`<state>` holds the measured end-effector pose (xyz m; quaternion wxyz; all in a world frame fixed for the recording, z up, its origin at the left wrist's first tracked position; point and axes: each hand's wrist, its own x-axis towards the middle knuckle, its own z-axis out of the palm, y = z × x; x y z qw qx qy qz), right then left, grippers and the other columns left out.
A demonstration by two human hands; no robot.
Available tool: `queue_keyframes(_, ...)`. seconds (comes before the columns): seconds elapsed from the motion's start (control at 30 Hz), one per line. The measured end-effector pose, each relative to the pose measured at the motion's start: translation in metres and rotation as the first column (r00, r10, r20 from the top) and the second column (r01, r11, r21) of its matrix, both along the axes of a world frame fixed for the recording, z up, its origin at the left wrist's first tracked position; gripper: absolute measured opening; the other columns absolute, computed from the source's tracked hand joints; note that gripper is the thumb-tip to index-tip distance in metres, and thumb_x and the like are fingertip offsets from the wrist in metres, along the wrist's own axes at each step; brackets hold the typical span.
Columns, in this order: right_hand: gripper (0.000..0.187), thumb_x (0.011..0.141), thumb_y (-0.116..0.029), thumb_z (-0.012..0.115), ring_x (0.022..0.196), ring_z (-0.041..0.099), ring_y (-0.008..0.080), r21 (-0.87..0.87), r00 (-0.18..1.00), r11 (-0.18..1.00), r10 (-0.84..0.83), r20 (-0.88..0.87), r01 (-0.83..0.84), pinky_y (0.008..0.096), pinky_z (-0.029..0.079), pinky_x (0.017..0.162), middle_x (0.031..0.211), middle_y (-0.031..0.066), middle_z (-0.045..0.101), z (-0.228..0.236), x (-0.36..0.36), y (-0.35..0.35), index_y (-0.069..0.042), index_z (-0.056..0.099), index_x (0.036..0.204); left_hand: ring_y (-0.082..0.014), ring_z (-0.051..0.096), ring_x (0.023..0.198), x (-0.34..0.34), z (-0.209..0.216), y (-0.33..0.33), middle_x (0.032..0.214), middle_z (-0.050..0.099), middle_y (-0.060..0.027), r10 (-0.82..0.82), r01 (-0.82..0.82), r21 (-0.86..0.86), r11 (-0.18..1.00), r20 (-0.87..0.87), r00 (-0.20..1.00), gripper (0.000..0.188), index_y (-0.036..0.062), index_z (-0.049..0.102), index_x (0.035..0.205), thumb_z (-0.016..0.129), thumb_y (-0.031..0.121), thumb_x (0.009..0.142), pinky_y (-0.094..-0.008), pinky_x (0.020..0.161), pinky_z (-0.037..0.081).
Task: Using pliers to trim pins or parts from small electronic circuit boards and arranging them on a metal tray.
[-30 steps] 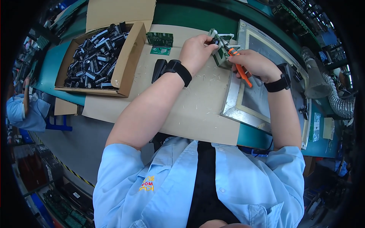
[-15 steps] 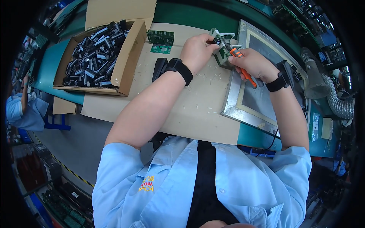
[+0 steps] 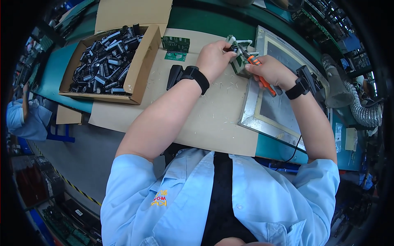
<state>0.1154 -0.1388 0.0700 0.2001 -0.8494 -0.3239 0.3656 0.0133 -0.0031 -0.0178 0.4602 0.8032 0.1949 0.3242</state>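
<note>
My left hand (image 3: 214, 58) pinches a small dark cylindrical part (image 3: 233, 48), probably a capacitor, at a green circuit board (image 3: 238, 66) with pale parts on it. Fingers partly hide that dark part. In my right hand (image 3: 274, 71) are orange-and-black handled pliers (image 3: 266, 84), perhaps side cutters. Their jaws point up and left into the board, close to my left fingertips. Whether the jaws are closed cannot be made out.
An open cardboard box (image 3: 141, 65) full of black capacitors (image 3: 100, 67) stands left. Two small green boards (image 3: 175, 44) lie beside it. Clipped wire leads (image 3: 211, 116) litter the brown sheet (image 3: 184, 123). A metal frame (image 3: 251, 117) lies right, near a flexible duct (image 3: 363, 104).
The whole view has shifted slightly. Both hands keep their holds at the board, and the pliers have moved only a little.
</note>
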Motion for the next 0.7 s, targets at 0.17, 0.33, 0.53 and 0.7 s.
queue_keyframes(0.17, 0.032, 0.088, -0.034, 0.055, 0.053, 0.059, 0.0125, 0.124, 0.958, 0.987, -0.062, -0.279, 0.1, 0.0237, 0.049, 0.049, 0.068, 0.003, 0.058, -0.01, 0.015, -0.007, -0.002, 0.056, 0.086, -0.0208, 0.063, 0.075, -0.002, 0.005, -0.001, 0.083, 0.066, -0.0137, -0.007, 0.008, -0.051, 0.999, 0.025, 1.0, 0.026, -0.0017, 0.063, 0.096, 0.068, 0.015, 0.077, -0.0296, 0.069, 0.05)
queue_keyframes(0.33, 0.033, 0.09, -0.037, 0.052, 0.06, 0.063, 0.0159, 0.141, 0.935, 0.979, -0.091, -0.344, 0.147, 0.0268, 0.053, 0.056, 0.075, 0.0052, 0.062, -0.001, 0.007, -0.007, -0.004, 0.057, 0.093, -0.0133, 0.061, 0.073, -0.001, 0.002, 0.004, 0.084, 0.065, -0.0095, 0.028, 0.0, -0.149, 0.989, 0.183, 0.983, 0.028, -0.0033, 0.059, 0.1, 0.067, 0.014, 0.078, -0.0254, 0.067, 0.049)
queue_keyframes(0.53, 0.035, 0.091, -0.036, 0.05, 0.067, 0.063, 0.0183, 0.319, 0.893, 0.915, -0.087, -0.442, 0.247, 0.0284, 0.053, 0.059, 0.083, 0.0075, 0.061, -0.014, 0.009, -0.025, -0.003, 0.056, 0.102, -0.0166, 0.062, 0.075, -0.033, 0.029, 0.022, 0.091, 0.063, -0.0091, 0.134, 0.181, -0.486, 0.855, 0.544, 0.828, 0.024, -0.0012, 0.051, 0.104, 0.057, 0.014, 0.087, -0.0272, 0.068, 0.05)
queue_keyframes(0.7, 0.036, 0.092, -0.035, 0.048, 0.069, 0.062, 0.0187, 0.409, 0.846, 0.856, -0.058, -0.53, 0.315, 0.0292, 0.053, 0.061, 0.084, 0.0077, 0.06, -0.019, 0.005, -0.033, -0.003, 0.054, 0.105, -0.0183, 0.06, 0.085, -0.07, 0.046, 0.069, 0.1, 0.06, -0.0103, 0.39, 0.37, -0.612, 0.699, 0.76, 0.52, 0.028, 0.0004, 0.046, 0.11, 0.046, 0.024, 0.094, -0.029, 0.074, 0.048)
